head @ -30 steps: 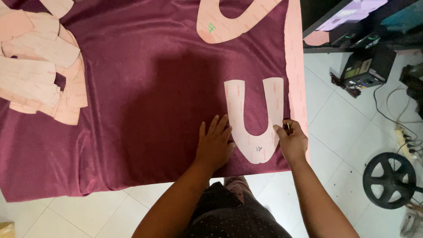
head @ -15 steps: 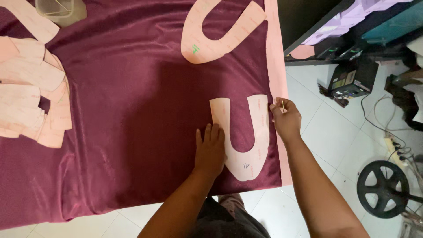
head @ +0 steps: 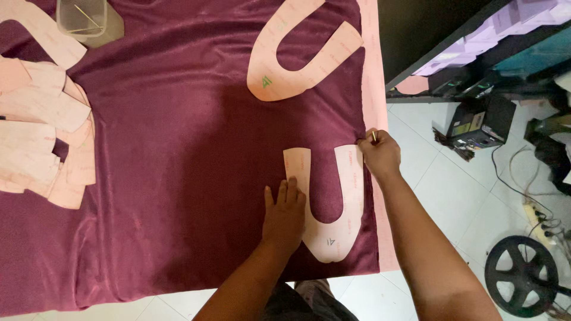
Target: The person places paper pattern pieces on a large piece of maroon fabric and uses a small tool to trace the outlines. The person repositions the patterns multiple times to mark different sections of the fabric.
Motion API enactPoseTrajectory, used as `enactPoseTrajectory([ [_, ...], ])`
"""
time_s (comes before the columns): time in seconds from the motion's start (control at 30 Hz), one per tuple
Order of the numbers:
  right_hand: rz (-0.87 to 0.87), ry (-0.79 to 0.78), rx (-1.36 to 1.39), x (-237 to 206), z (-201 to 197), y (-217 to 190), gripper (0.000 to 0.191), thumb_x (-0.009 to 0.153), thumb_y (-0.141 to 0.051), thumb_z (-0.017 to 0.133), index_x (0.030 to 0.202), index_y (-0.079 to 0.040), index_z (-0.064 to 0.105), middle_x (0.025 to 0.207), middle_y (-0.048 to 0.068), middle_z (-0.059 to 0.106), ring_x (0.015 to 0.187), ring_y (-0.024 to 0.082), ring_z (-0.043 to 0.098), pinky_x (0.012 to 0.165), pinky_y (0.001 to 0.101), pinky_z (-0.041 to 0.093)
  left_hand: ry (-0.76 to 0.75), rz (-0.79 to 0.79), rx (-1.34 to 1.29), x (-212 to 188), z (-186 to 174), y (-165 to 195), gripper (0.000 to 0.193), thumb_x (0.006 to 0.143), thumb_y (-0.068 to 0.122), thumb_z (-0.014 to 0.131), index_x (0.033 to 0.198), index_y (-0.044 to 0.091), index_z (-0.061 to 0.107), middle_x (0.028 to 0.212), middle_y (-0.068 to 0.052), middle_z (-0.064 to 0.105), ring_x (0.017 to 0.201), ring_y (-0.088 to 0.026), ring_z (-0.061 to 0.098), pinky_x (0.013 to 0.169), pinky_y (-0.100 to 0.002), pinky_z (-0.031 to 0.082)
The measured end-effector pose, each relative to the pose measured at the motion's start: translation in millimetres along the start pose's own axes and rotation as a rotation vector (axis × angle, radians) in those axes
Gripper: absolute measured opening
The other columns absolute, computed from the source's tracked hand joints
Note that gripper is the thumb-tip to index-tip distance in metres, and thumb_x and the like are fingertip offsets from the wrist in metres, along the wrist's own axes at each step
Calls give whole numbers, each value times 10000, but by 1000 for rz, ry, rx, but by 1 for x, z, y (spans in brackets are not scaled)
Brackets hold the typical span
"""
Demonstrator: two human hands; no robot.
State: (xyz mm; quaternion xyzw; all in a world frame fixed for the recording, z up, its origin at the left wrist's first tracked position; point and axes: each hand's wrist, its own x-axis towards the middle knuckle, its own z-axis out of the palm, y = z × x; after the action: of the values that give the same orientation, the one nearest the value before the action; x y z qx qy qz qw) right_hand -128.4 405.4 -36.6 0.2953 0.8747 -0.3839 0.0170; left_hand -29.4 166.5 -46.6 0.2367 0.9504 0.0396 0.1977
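Observation:
A pink U-shaped paper pattern piece lies on dark maroon fabric near the table's front right corner. My left hand presses flat on the pattern's left arm, fingers together. My right hand is at the top of the pattern's right arm, by the fabric edge, pinching a thin yellow marking pencil. A second, larger U-shaped pattern piece lies farther back on the fabric.
A heap of pink pattern pieces sits at the left. A clear plastic container stands at the back left. Right of the table are tiled floor, a black box, cables and a black wheel.
My right hand has moved up along the right arm of the pattern to its top end. My left hand stays pressed on the left arm. The view has shifted.

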Motion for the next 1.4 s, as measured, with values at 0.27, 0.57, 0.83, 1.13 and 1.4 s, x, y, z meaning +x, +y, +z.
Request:
enactPoseTrajectory([
  [0.27,46,96,-10,9,6,2,421,829,-157,827,1187,-49,633,1018,59,658,848,173,647,769,334,539,-66,7,-96,5,-1,-5,631,862,224,746,1403,90,449,1660,-173,168,1546,-324,135,1215,-628,125],
  [0.57,-469,70,-155,-29,12,34,293,967,-209,690,1228,-84,736,1137,123,646,974,256,674,874,364,535,-66,-74,-336,-12,-7,-23,951,721,433,859,1514,196,391,1672,-110,101,1551,-314,68,1234,-590,48],
  [0.83,-41,64,-157,-65,4,54,447,897,-289,782,1217,4,674,995,89,706,855,219,685,809,355,542,-4,-49,-546,-19,-1,-33,978,708,366,881,1529,166,388,1655,-67,198,1571,-302,83,1260,-575,22],
  [1.13,0,74,-5,-74,8,71,407,859,-257,817,1173,-18,720,891,52,704,784,160,650,771,303,540,7,-39,-586,-20,6,-35,1031,728,379,874,1558,169,299,1673,-13,180,1567,-286,63,1251,-573,7],
  [1.4,-67,78,-43,-76,9,73,378,870,-245,809,1182,-47,732,974,59,686,842,166,654,793,317,535,5,-20,-572,-19,12,-36,1016,762,391,840,1571,157,272,1683,-9,151,1571,-281,53,1251,-575,-2],
])
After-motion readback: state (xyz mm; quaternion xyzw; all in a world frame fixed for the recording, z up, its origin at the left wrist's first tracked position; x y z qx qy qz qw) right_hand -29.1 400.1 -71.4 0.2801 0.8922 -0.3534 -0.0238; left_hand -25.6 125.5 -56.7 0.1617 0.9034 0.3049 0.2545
